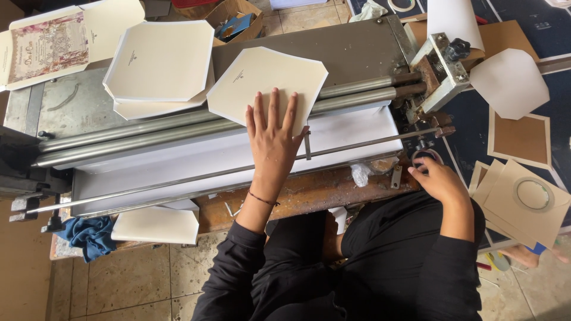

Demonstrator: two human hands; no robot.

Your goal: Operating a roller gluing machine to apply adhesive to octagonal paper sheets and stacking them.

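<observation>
Fingers (272, 107) spread: our left hand (273, 139) flat on cream card (262, 80) over rollers (178, 128) | right hand (439, 178) gripping crank handle (426, 157)

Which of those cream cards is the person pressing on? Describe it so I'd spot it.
Find the long roller machine. On its rollers, right of the stack of cards, lies one single cream card with clipped corners. Only this one sits tilted under the left hand.

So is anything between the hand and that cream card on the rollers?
No. The left hand lies flat on the cream card, touching it directly, and the card rests against the metal rollers with nothing visible between them.
</observation>
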